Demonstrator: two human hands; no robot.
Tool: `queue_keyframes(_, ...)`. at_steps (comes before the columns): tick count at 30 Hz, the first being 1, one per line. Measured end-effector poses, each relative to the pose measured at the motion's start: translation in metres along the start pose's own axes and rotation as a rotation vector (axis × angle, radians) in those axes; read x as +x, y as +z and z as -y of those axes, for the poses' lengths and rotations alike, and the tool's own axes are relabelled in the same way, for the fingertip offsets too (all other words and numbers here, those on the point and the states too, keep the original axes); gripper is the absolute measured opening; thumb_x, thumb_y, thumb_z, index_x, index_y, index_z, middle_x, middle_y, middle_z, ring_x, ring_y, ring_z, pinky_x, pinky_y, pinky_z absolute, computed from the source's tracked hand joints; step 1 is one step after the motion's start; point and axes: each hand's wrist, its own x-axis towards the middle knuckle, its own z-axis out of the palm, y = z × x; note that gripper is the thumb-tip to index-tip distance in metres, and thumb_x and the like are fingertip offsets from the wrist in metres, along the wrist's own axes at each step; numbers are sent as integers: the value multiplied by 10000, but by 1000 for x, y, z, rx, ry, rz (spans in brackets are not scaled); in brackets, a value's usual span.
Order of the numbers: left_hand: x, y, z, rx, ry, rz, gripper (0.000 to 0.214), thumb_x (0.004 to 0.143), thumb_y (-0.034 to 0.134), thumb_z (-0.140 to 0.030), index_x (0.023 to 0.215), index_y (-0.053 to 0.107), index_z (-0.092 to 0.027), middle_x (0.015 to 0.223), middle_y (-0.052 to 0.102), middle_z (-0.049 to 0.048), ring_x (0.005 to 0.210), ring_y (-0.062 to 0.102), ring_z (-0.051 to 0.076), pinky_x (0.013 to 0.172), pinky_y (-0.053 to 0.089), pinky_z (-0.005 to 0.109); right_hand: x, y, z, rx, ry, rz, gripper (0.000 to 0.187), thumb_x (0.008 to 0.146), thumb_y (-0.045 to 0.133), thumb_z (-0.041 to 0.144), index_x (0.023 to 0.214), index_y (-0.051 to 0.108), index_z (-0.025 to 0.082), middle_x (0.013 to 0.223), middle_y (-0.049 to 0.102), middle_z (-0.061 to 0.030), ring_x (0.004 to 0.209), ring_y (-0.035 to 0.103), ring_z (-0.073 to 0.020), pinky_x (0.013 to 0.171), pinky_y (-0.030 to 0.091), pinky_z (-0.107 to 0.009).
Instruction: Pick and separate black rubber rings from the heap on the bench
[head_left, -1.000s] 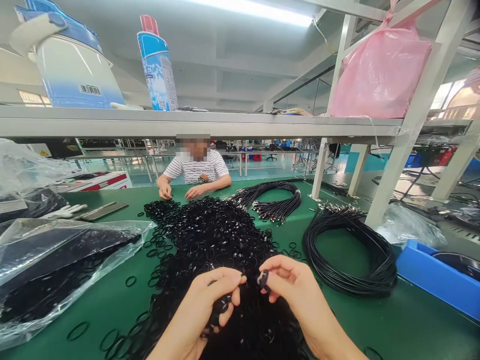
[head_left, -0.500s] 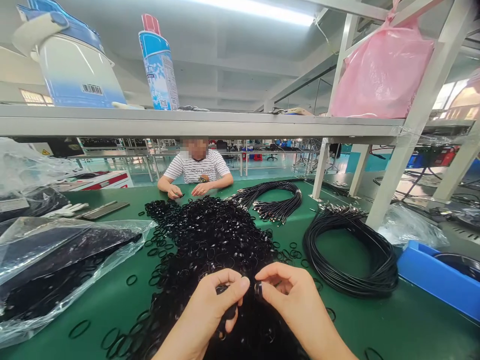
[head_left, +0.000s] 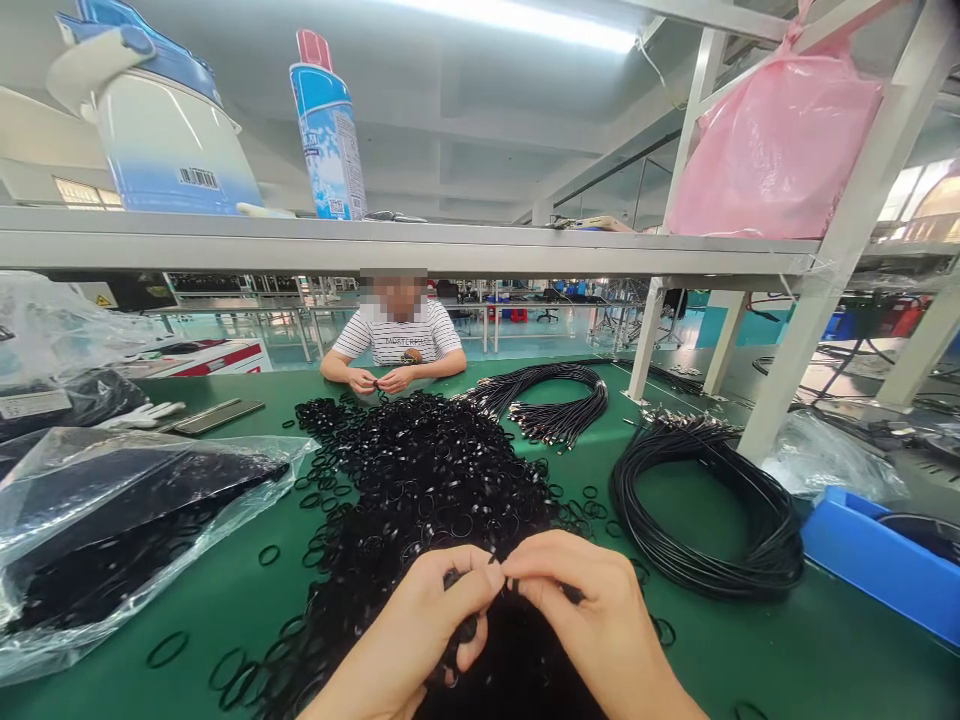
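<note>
A large heap of black rubber rings (head_left: pixel 442 450) spreads over the green table in front of me. Low over its near part, my left hand (head_left: pixel 454 610) is closed around several black rings, which show dark between the curled fingers. My right hand (head_left: pixel 581 600) pinches a small black ring, mostly covered by the fingertips. The tips of both hands meet, with thumb and forefinger of each pressed together. Loose rings (head_left: pixel 240 675) lie scattered on the table to the left of the heap.
A clear plastic bag (head_left: pixel 150 520) of black parts lies at left. On the right are coiled black cables (head_left: pixel 705 530) and a blue bin (head_left: pixel 885 560). Across the table sits a co-worker (head_left: pixel 401 340), hands together. A shelf (head_left: pixel 450 250) spans overhead, its posts at right.
My right hand has moved left, so its fingertips now meet those of my left hand. The co-worker's hands have come together. The view has shifted slightly.
</note>
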Motion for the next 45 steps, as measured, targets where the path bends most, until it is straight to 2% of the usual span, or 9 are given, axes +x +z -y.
queue_keyframes(5,0,-4,-3,53,16,-103,313,780,559,-477,680,479,-191,388,413,-82,386,252,53,387,182,149,9,-9,-16,112,271,-97,120,758,589,159,754,697,210,753,700,6,719,631,-174,662,480,-263)
queue_keyframes(9,2,-7,-1,111,56,-164,326,784,553,-489,670,492,-190,375,412,-76,384,277,57,387,204,146,12,-17,-27,-135,187,-1,218,787,533,108,774,713,230,798,712,8,778,639,-179,744,472,-299)
queue_keyframes(15,2,-7,-6,98,63,-161,366,773,572,-503,717,597,-143,507,499,-43,379,356,49,365,213,148,10,-19,-27,-361,63,94,353,856,430,79,851,725,272,1172,604,-29,1023,583,-200,870,439,-354)
queue_keyframes(18,-2,-4,-10,55,57,-144,436,763,567,-549,859,628,-128,711,619,18,386,386,43,354,228,158,7,-14,-8,-249,63,47,253,877,470,132,860,688,258,989,652,-7,922,597,-162,819,447,-286)
queue_keyframes(23,-5,4,-6,-54,34,-22,478,757,571,-576,916,649,-132,657,585,-3,429,411,58,370,262,158,-2,4,18,-182,52,184,144,767,674,201,891,675,274,801,634,31,763,572,-151,699,426,-242)
queue_keyframes(28,-1,1,0,1,61,46,437,800,527,-560,894,637,-148,712,628,20,406,408,39,368,183,156,0,4,11,-25,232,121,161,801,560,127,707,665,205,677,638,25,646,568,-129,625,420,-226)
queue_keyframes(36,4,-9,0,92,87,-53,389,722,637,-520,681,557,-141,561,579,-19,386,411,46,382,240,157,6,-10,1,366,405,85,79,755,614,153,830,630,176,727,644,9,725,605,-153,707,447,-261)
queue_keyframes(40,2,-4,1,137,110,-27,370,735,627,-498,831,602,-142,556,560,-37,375,422,53,395,260,168,4,-8,3,410,398,115,66,744,641,174,809,632,165,757,645,2,721,576,-140,693,437,-252)
queue_keyframes(45,-1,-1,-1,177,162,-87,336,786,570,-457,674,566,-141,507,492,-61,395,404,51,452,295,182,6,-9,-1,378,393,96,76,746,650,208,811,621,180,770,635,15,711,553,-128,670,432,-239)
